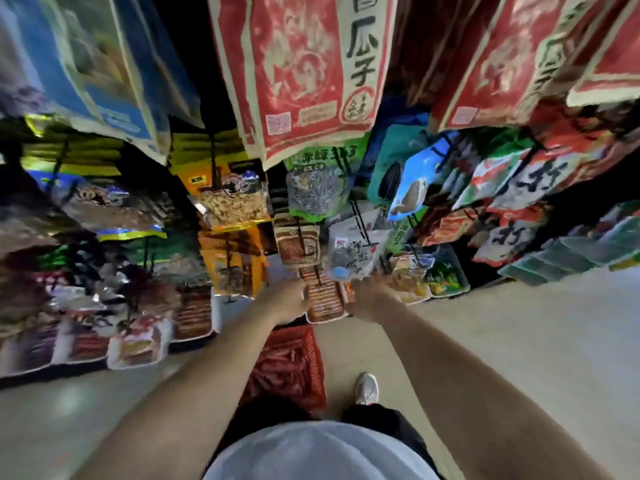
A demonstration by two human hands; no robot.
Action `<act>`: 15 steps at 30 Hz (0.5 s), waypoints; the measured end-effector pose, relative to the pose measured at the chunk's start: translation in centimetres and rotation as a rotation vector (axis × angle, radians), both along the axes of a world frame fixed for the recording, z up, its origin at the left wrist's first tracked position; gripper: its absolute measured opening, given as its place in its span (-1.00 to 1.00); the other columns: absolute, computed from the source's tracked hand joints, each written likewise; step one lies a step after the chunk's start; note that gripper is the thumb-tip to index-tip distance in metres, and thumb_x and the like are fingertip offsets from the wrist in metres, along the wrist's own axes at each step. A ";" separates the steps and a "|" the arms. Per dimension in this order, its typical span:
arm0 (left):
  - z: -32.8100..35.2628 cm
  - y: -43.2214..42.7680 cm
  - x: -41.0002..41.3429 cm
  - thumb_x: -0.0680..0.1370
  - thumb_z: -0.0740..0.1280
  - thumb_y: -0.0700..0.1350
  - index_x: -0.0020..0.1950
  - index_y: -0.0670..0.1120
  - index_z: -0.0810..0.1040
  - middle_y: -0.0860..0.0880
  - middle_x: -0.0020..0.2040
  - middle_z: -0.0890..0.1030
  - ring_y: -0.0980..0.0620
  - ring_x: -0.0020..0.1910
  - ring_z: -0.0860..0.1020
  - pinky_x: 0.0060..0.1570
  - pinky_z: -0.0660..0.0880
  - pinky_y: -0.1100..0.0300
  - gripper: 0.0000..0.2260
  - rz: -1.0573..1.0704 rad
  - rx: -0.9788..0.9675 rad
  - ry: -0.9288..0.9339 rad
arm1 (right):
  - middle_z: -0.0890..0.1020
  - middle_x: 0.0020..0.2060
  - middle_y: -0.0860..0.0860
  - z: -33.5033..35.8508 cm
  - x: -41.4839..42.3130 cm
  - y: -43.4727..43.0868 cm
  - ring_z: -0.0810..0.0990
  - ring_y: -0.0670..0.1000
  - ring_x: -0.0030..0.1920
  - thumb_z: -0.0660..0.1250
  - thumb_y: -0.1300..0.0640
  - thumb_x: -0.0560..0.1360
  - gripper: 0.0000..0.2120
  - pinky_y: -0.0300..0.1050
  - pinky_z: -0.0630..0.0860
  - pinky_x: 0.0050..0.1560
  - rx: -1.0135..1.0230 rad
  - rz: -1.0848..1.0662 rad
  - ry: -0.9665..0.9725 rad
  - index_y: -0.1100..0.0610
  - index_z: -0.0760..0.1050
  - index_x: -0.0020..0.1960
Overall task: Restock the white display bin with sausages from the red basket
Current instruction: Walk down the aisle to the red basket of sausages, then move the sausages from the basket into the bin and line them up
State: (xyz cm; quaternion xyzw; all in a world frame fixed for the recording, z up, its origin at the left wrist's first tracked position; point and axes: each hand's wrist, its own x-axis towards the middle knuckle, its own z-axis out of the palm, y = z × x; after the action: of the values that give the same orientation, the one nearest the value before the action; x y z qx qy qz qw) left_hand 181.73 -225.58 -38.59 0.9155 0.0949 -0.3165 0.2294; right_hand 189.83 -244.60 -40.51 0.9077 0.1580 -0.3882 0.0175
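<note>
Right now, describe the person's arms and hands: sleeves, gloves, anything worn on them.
Left forearm and right forearm are bare, no sleeves in view. Left hand and right hand wear no gloves; blur hides any rings. No watch or wristband shows.

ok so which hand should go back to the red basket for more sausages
Left, probably. The red basket sits directly under the left forearm, just below the left hand at the white display bin; the right hand would have to cross over.
</note>
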 end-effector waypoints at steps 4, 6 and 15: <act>-1.2 -0.4 -3.1 0.61 0.27 0.07 0.36 -0.12 0.47 -0.14 0.37 0.47 -0.18 0.32 0.49 0.22 0.47 0.01 -0.61 0.141 0.022 0.126 | 0.59 0.19 0.12 -3.6 0.6 1.3 0.57 0.21 0.19 0.27 -0.26 0.36 -0.43 0.05 0.53 0.18 0.120 0.154 0.124 0.02 0.49 0.27; -2.4 0.6 -5.0 0.59 0.27 0.10 0.28 -0.13 0.50 -0.18 0.31 0.52 -0.17 0.21 0.54 0.05 0.49 0.04 -0.62 0.215 0.015 0.134 | 0.57 0.22 0.09 -3.3 -0.4 2.2 0.55 0.20 0.21 0.34 -0.15 0.46 -0.51 0.01 0.52 0.19 0.142 0.200 0.122 0.07 0.49 0.30; -14.9 8.8 -13.6 0.58 0.24 0.11 0.28 -0.07 0.50 -0.08 0.26 0.54 -0.11 0.19 0.56 0.02 0.48 0.07 -0.63 0.327 0.055 0.095 | 0.57 0.23 0.10 -14.7 -6.9 8.6 0.58 0.19 0.16 0.30 -0.19 0.42 -0.48 0.03 0.56 0.09 0.133 0.236 0.138 0.05 0.47 0.29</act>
State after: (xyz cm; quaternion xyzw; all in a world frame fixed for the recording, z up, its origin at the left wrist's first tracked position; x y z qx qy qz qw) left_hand 168.15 -216.77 -53.45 0.8777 0.2621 -0.3152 0.2483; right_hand 182.91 -235.97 -55.19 0.8532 0.2900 -0.4336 -0.0079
